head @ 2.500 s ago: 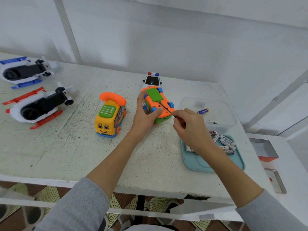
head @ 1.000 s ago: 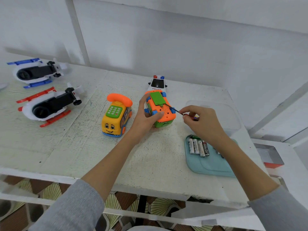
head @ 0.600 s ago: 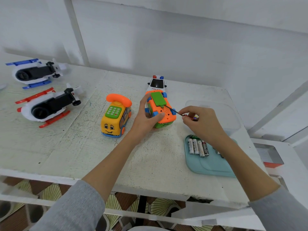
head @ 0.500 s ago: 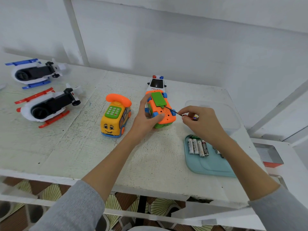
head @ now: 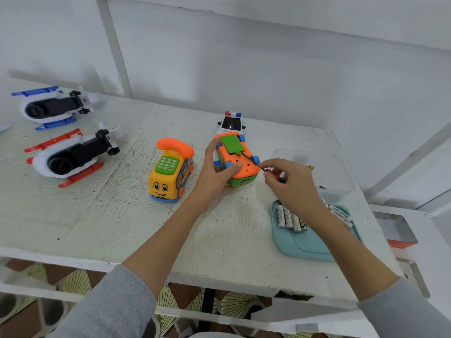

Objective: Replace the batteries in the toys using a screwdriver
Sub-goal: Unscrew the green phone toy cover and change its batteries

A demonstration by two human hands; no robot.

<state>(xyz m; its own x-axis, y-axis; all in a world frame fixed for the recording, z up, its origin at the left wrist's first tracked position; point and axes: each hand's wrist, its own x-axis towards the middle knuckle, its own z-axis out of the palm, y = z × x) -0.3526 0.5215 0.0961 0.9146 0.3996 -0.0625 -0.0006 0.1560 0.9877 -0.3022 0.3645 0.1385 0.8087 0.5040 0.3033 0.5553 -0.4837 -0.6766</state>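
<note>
Left hand [head: 214, 176] grips upturned orange toy car [head: 238, 159] mid-table. Right hand [head: 290, 184] pinches screwdriver [head: 253, 162], tip at green battery cover [head: 231, 143]. Batteries [head: 291, 219] lie in teal tray [head: 305, 245].

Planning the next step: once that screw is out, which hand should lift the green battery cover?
Probably the left hand: it grips the overturned toy car, fingers beside the green cover. The right hand pinches the screwdriver.

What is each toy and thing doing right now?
Orange car: upside down, green cover on.
Left hand: holds the car.
Right hand: pinches the screwdriver, tip at the cover.
Phone bus: upright.
Police car: upright.
Batteries: lying in the tray.
</note>
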